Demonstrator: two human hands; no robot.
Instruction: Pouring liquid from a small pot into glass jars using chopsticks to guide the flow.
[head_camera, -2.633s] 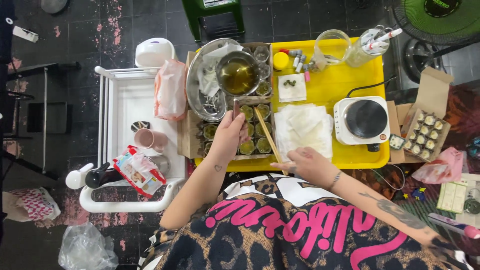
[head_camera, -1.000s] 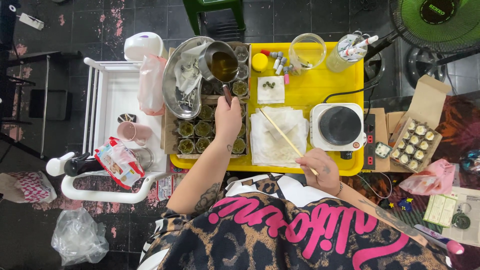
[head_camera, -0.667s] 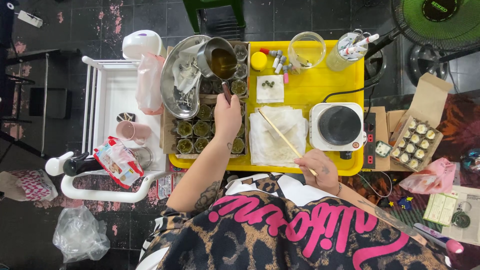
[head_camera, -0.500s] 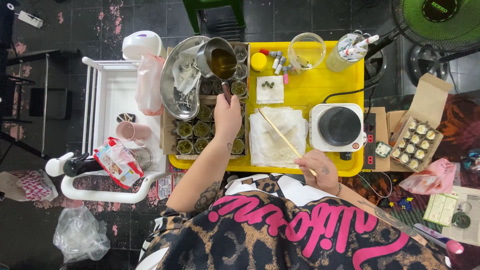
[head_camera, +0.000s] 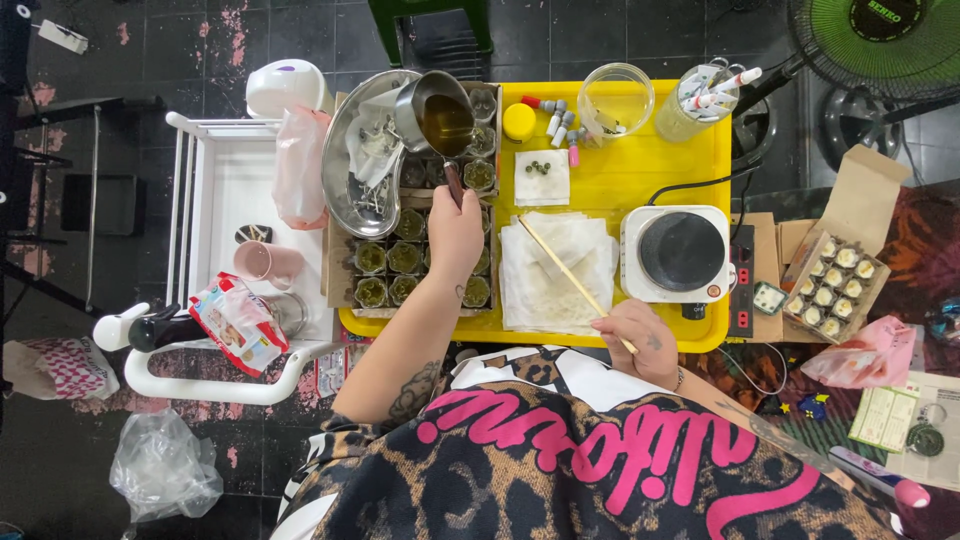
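2 hands (head_camera: 455, 232): 1 pot (head_camera: 440, 112), 1 stick (head_camera: 572, 281).

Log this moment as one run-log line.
left hand: holds metal pouring pot of amber liquid over small jars | right hand: holds wooden stick over paper sheets | surface: yellow tray

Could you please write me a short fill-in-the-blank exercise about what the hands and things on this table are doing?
1. The left hand holds a small metal pot by its ____.
2. The right hand holds a thin wooden ____.
3. The hot plate stands on a ____ table.
4. The liquid in the pot is ____ in colour.

Missing words: handle; stick; yellow; amber
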